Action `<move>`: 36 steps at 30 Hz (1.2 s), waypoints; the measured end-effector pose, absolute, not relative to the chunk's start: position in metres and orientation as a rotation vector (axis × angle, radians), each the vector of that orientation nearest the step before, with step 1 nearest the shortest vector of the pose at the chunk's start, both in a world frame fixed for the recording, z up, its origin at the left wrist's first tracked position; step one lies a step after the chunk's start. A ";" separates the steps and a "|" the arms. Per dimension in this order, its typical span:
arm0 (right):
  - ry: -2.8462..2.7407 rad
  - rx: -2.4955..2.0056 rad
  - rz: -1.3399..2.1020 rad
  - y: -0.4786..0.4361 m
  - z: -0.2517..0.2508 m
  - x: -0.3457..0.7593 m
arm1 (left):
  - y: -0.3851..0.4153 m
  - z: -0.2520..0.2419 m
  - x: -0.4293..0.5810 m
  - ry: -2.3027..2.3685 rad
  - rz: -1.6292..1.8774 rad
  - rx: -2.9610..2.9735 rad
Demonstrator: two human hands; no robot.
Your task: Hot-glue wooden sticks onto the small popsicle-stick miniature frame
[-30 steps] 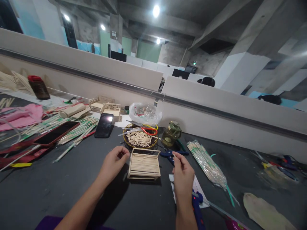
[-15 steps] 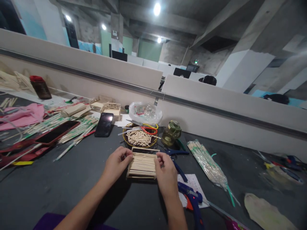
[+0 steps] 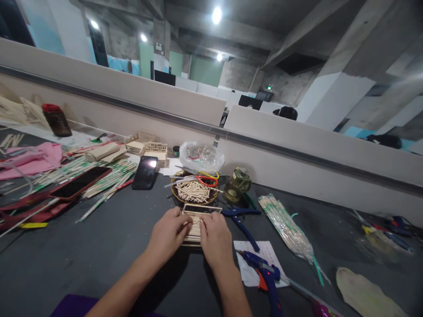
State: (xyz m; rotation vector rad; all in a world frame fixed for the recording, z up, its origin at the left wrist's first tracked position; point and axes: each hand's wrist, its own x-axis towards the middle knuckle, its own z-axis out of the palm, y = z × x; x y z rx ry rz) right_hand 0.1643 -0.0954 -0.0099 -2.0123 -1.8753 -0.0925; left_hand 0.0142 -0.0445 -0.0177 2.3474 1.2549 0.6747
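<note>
A small wooden stick frame (image 3: 193,237), made of pale sticks laid side by side like slats, sits on the dark table in front of me. My left hand (image 3: 170,229) covers its left side, fingers bent and thumb against the fingertips over the slats. Over the right side my right hand (image 3: 216,235) is curled the same way, its fingertips close to the left ones. Both hands touch the frame; whether a loose stick is also pinched between them I cannot tell. The frame's far rail (image 3: 202,206) shows beyond my fingers.
Behind the frame stands a basket of short sticks (image 3: 191,191) with scissors (image 3: 208,178) on it. Rightward are a green jar (image 3: 237,185), blue pliers (image 3: 243,220), a glue gun (image 3: 264,268) on paper and bagged sticks (image 3: 286,224). Phones (image 3: 144,172) and stick bundles lie left.
Both hands have moved inward from the frame's side edges, so their fingertips now nearly meet over its slats. The frame stays in about the same place.
</note>
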 end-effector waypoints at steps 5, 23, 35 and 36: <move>-1.878 -1.982 -0.053 -0.093 -0.010 0.164 | -0.045 -0.018 0.015 1.256 0.666 2.319; -1.748 -1.737 0.169 -0.096 -0.011 0.175 | -0.045 -0.018 0.016 1.230 0.671 2.275; -1.173 -2.003 0.289 -0.104 -0.021 0.222 | -0.024 -0.032 0.005 1.324 1.013 1.842; -1.205 -2.020 0.308 -0.104 -0.021 0.221 | -0.021 -0.034 0.005 1.326 1.010 1.788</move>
